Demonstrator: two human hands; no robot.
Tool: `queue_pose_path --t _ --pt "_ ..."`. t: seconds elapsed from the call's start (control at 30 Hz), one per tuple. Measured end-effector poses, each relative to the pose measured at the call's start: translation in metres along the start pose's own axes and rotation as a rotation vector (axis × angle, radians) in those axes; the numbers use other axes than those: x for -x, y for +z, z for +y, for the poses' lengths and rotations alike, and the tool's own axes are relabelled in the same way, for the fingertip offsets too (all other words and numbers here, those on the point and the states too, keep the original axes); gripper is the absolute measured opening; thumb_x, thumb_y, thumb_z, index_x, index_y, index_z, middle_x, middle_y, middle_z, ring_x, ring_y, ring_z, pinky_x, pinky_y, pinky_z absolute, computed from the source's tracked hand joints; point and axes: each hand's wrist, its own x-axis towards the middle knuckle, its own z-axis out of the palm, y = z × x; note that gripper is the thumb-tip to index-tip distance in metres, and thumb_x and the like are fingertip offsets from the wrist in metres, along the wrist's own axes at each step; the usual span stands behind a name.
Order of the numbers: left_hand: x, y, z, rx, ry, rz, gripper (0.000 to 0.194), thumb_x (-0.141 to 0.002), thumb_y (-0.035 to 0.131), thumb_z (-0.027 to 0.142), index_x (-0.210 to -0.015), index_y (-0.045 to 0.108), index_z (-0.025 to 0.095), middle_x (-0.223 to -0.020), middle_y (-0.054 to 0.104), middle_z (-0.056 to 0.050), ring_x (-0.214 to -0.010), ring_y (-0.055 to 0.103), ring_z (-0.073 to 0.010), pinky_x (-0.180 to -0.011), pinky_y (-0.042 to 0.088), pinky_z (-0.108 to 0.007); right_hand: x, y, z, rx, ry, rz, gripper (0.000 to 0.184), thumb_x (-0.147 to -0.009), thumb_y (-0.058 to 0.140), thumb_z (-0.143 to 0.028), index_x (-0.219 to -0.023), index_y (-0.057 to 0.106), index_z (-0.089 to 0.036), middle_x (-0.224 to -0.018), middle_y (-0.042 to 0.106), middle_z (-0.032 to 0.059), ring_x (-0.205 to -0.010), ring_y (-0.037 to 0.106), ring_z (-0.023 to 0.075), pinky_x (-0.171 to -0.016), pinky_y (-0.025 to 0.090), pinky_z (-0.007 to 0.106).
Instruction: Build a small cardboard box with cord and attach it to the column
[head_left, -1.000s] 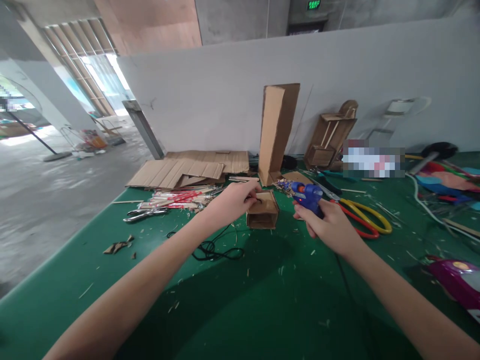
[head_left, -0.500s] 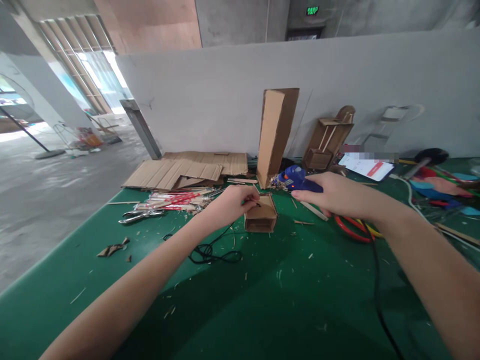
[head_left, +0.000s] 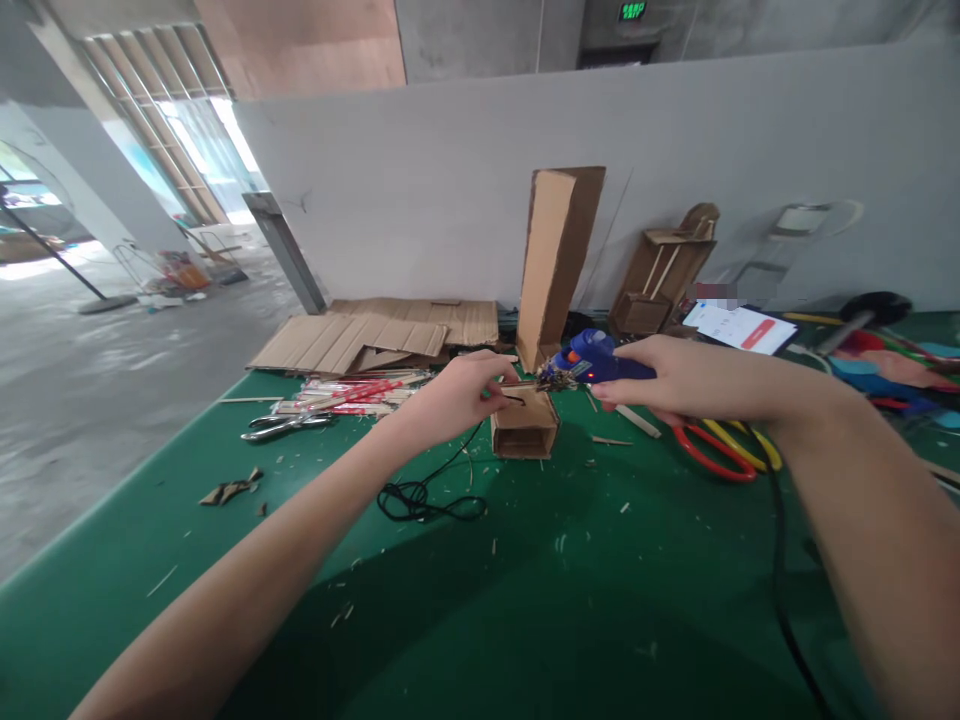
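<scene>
My right hand (head_left: 667, 375) is wrapped round a blue hot glue gun (head_left: 596, 357), its nozzle clogged with stringy residue and pointing left over a small cardboard box (head_left: 523, 440). The box lies on the green tabletop with its open end facing me, and a short dark mark or piece shows on its top. My left hand (head_left: 476, 385) is at the box's upper left, thumb and fingers pinched together close to the nozzle. What the pinch holds is too small to make out. A thin black cord (head_left: 420, 500) lies coiled below the left hand.
Behind the box stands a tall cardboard column (head_left: 551, 265). Flat cardboard sheets (head_left: 360, 335), wrapped sticks (head_left: 352, 393) and pliers (head_left: 285, 427) lie to the left. Scissors (head_left: 716, 455), a phone (head_left: 742, 327) and a cardboard model (head_left: 664, 270) are to the right; the gun's black cable (head_left: 780, 580) trails toward me.
The glue gun's nozzle has come lower and nearer my left fingers, over the box top. My left hand has shifted slightly left and up, still pinched. The view has moved a little.
</scene>
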Motion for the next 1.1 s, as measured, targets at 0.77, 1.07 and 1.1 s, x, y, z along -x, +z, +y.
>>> queue_pose_path --t 0.77,1.07,1.1 --pt "0.002 -0.011 0.001 -0.108 -0.017 -0.059 0.024 -0.086 0.043 0.011 -0.089 0.066 0.018 -0.088 0.068 -0.003 -0.082 0.059 -0.0146 -0.073 0.043 -0.027 0.023 0.093 0.037 0.404 0.07 0.465 0.038 -0.086 0.05 -0.043 -0.112 0.055 -0.016 -0.115 0.06 0.0138 -0.083 0.065 0.0269 -0.054 0.045 0.033" --pt "0.004 -0.007 0.005 -0.126 -0.015 -0.039 0.021 -0.087 0.043 0.013 -0.09 0.064 0.018 -0.092 0.064 -0.004 -0.083 0.058 -0.0146 -0.075 0.043 -0.028 0.024 0.122 0.049 0.576 0.015 0.404 0.047 -0.085 0.049 -0.035 -0.122 0.054 -0.008 -0.119 0.059 0.0202 -0.107 0.059 0.034 -0.075 0.052 0.04" --pt "0.005 -0.007 0.004 -0.126 -0.013 -0.036 0.021 -0.087 0.043 0.013 -0.09 0.064 0.018 -0.093 0.064 -0.004 -0.082 0.058 -0.0144 -0.075 0.043 -0.028 0.023 0.122 0.049 0.59 0.011 0.42 0.049 -0.085 0.048 -0.036 -0.124 0.053 -0.007 -0.121 0.059 0.0206 -0.109 0.057 0.0357 -0.078 0.051 0.044"
